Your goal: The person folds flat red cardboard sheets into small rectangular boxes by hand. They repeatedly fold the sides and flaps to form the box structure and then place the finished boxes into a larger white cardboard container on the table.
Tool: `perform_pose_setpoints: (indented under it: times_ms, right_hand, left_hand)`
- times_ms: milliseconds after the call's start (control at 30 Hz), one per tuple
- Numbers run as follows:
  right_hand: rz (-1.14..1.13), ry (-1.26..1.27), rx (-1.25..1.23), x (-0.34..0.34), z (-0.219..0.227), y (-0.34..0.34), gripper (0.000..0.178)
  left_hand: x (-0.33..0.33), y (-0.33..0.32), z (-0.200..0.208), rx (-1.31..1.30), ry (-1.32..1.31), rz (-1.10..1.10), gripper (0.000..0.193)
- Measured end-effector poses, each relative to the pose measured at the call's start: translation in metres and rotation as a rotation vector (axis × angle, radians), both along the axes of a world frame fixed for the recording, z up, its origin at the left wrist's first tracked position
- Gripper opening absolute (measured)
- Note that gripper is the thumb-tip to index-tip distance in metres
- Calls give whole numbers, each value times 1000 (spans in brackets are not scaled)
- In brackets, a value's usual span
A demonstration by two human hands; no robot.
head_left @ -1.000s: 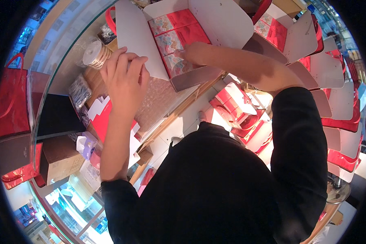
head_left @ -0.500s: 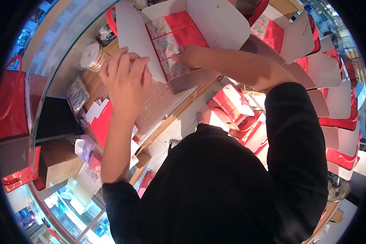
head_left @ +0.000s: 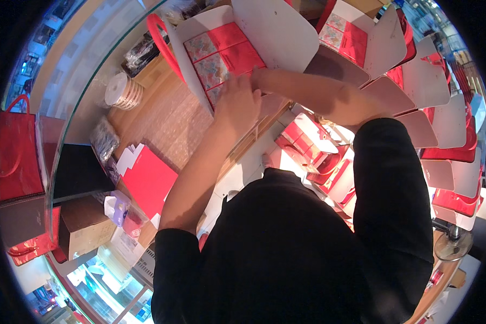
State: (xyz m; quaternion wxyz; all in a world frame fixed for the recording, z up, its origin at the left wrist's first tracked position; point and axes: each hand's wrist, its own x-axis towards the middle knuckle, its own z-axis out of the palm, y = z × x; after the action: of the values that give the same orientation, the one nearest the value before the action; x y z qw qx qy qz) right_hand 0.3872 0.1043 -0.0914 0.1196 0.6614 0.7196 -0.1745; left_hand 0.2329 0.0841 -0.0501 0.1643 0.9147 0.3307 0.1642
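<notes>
An open gift box [head_left: 278, 32] with white inner walls and a red handle stands at the top middle. Small packets [head_left: 240, 56], part plain red and part floral, lie in rows inside it. My left hand [head_left: 236, 102] rests over the near end of the box, touching the nearest packets, its fingers extended. Against it, my right hand [head_left: 262, 81] reaches in from the right at the same end. The right fingertips are hidden behind the left hand, so any small thing between them cannot be seen.
More open gift boxes [head_left: 356, 40] line the right side. On the wooden table [head_left: 162, 105] are a stack of ribbon spools [head_left: 124, 90], red cards [head_left: 150, 178] and a clear-wrapped bundle [head_left: 105, 137]. A glass edge curves along the left, near a cardboard box [head_left: 83, 229] and tissue pack [head_left: 116, 208].
My left hand has moved right from beside the box to its near end, meeting my right hand. The box's red handle and more of the red cards now show.
</notes>
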Motion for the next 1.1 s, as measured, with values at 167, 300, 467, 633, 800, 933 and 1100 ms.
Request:
perform_pose_setpoints:
  times_ms: [167, 300, 467, 633, 800, 933, 1100]
  right_hand:
    - [25, -33, -59, -6, 2, 7, 54]
    - [-21, 37, -96, 45, -89, 32, 64]
    - [63, -77, -211, -9, -9, 21, 55]
    - [28, 61, -72, 0, -13, 17, 36]
    - [-37, 205, -28, 27, -81, 39, 30]
    - [-101, 323, 121, -1, -3, 4, 31]
    - [-225, 656, 1481, -14, 76, -114, 41]
  left_hand:
    - [2, 24, -7, -425, 402, 109, 67]
    - [16, 39, -17, -538, 502, -8, 68]
    - [9, 40, -16, -594, 521, 37, 66]
    - [9, 45, -20, -664, 526, 107, 65]
    - [13, 46, -14, -617, 558, 58, 62]
    - [9, 20, 18, -459, 455, 127, 52]
    - [-74, -34, 55, 312, -506, 32, 42]
